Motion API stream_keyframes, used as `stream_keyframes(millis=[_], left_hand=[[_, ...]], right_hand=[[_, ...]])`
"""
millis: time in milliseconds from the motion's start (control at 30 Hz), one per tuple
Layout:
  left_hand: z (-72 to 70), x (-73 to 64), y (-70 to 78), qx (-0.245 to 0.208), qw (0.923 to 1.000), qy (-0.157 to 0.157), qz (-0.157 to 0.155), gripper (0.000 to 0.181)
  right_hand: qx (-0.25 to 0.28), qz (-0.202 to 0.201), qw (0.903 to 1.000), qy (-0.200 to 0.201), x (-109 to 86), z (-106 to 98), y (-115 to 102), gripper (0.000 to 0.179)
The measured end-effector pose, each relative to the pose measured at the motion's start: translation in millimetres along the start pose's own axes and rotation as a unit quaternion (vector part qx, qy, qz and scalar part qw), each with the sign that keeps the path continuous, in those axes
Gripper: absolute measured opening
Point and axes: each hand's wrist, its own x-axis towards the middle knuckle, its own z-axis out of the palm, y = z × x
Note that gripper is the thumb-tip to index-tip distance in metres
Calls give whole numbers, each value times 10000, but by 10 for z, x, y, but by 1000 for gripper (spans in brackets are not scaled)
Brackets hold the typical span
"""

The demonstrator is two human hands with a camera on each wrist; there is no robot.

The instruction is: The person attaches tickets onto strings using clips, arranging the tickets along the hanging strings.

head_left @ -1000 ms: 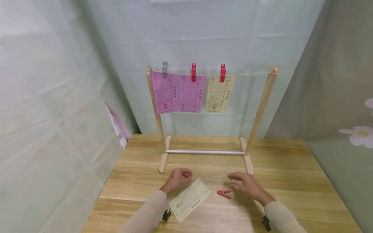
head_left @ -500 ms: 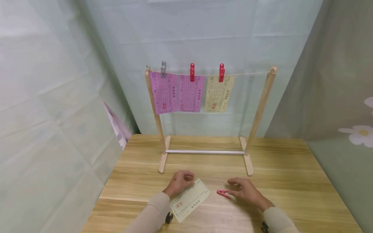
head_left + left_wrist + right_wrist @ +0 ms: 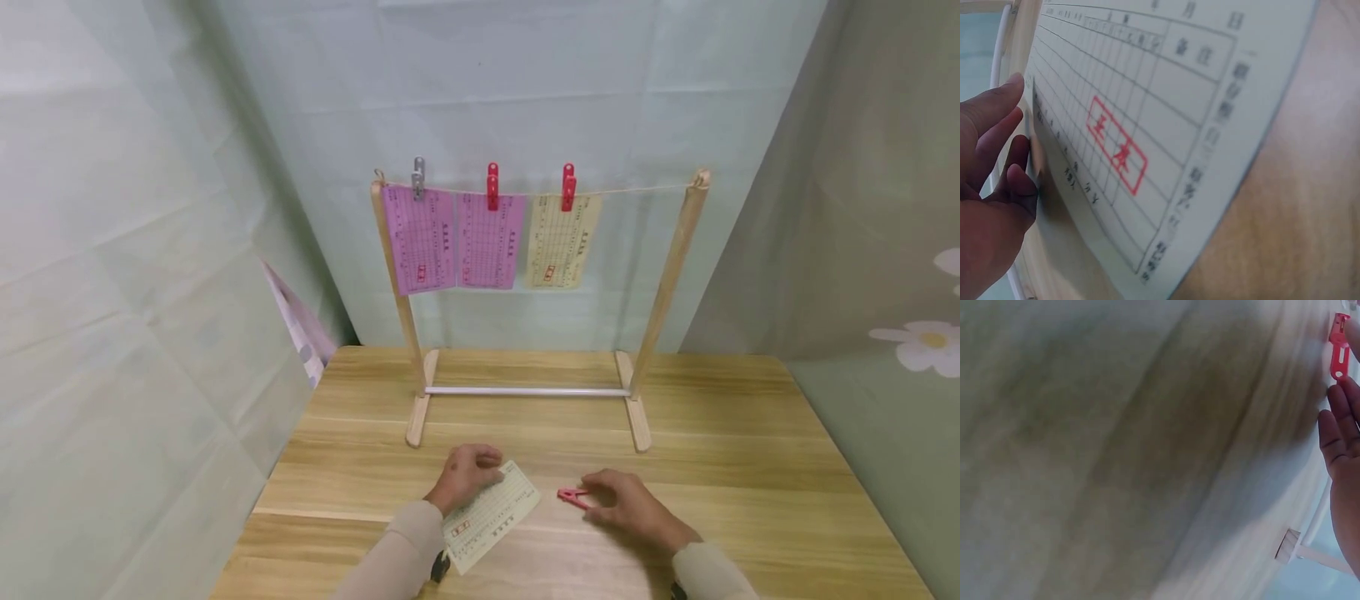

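A pale yellow printed slip with a red stamp lies aslant on the table. My left hand is over its upper left edge, fingers loosely bent; the left wrist view shows the fingertips beside the slip's edge, but contact is hard to tell. To the right lies a red clip, its two arms spread in a V. My right hand is at the ends of those arms, thumb and forefinger apart on either side. The right wrist view shows the red clip close to the fingertips.
Behind the hands stands a wooden frame with a string across its top. Two purple slips and a yellow slip hang there from a silver clip and two red clips. Cloth surrounds the table.
My right hand has come down and left to the red clip, its thumb and forefinger now around the arm ends. The left hand has shifted slightly right over the slip.
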Motion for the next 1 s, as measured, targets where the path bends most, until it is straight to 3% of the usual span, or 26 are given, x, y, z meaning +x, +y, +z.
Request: stream_keyframes(millis=[333,700,1000], left_hand=[[39,-7,-65,-42,9998,109,174,25],[71,-12,-91,29,9992,235,307,20],[78,-15,-114,62,9986,340,399,24]], right_hand=[[-448,-360,9981,204,-28,26,37,41],[-42,151,9996,214,-32,37,48,41],[-11,262,9987,441,-18,26,28,37]])
